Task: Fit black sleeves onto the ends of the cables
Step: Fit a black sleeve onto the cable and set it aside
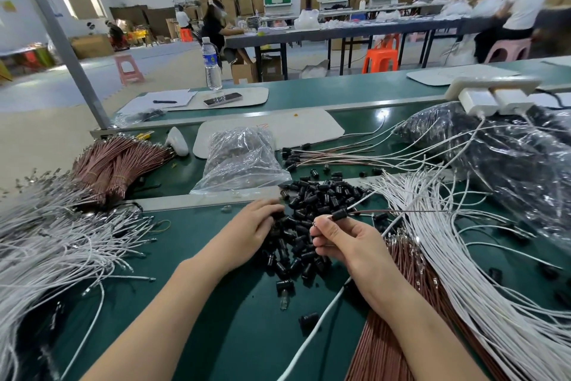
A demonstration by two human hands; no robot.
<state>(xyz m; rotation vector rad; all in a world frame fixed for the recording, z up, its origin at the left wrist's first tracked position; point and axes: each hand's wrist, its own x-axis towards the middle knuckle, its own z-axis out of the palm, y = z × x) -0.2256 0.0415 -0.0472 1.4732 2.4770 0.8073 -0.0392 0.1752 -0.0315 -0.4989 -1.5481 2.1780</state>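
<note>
A heap of loose black sleeves (318,201) lies on the green bench in front of me. My left hand (250,226) rests on the heap's left side, its fingers curled down among the sleeves; whether it holds one is hidden. My right hand (343,241) pinches a black sleeve (339,214) that sits on the end of a white and a brown cable (398,211) running off to the right. Finished cables with sleeves (309,156) lie in a row behind the heap.
White cables (61,244) pile up at the left and at the right (463,257). Brown cable bundles (114,164) lie at the back left, more brown cables (411,303) under my right wrist. A clear bag (241,161) and a large bag (509,158) stand behind.
</note>
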